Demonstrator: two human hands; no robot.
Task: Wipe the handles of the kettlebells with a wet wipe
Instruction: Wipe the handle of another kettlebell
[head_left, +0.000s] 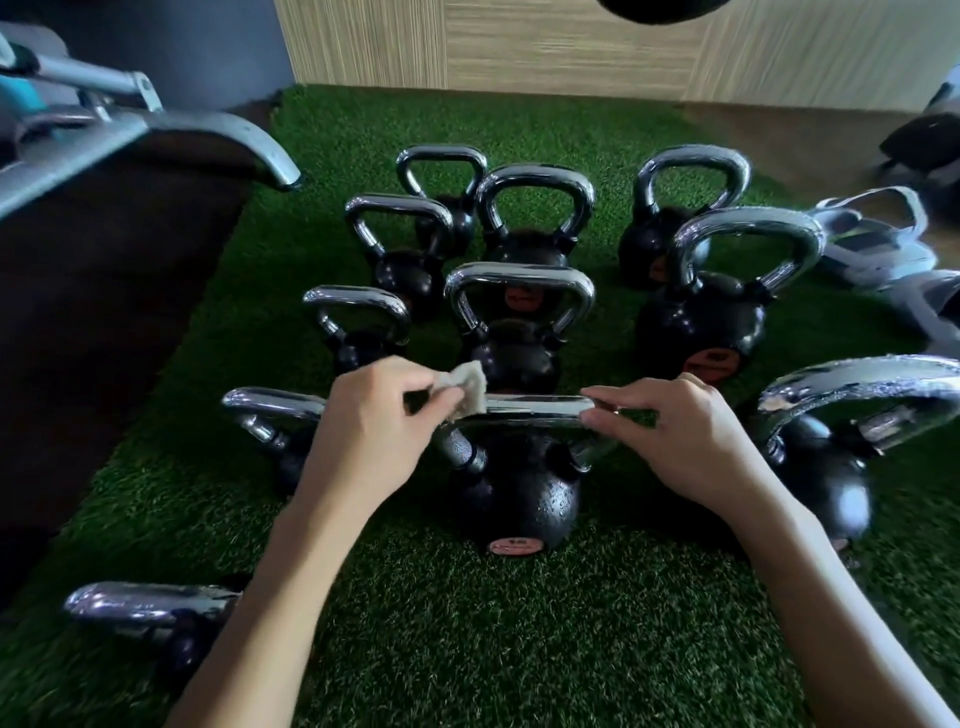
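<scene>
A black kettlebell (519, 501) with a chrome handle (535, 408) stands on the green turf right in front of me. My left hand (374, 421) pinches a crumpled white wet wipe (465, 387) against the left end of that handle. My right hand (675, 431) holds the handle's right end between thumb and fingers. Several more black kettlebells with chrome handles stand behind it and at both sides, such as one straight behind (514, 332) and one at the right (821, 467).
A grey metal machine frame (156, 135) reaches in at the upper left above dark flooring. A wood-panelled wall (519, 41) closes off the back. Pale grey equipment (883, 244) lies at the right edge. Green turf (493, 649) lies between me and the kettlebell.
</scene>
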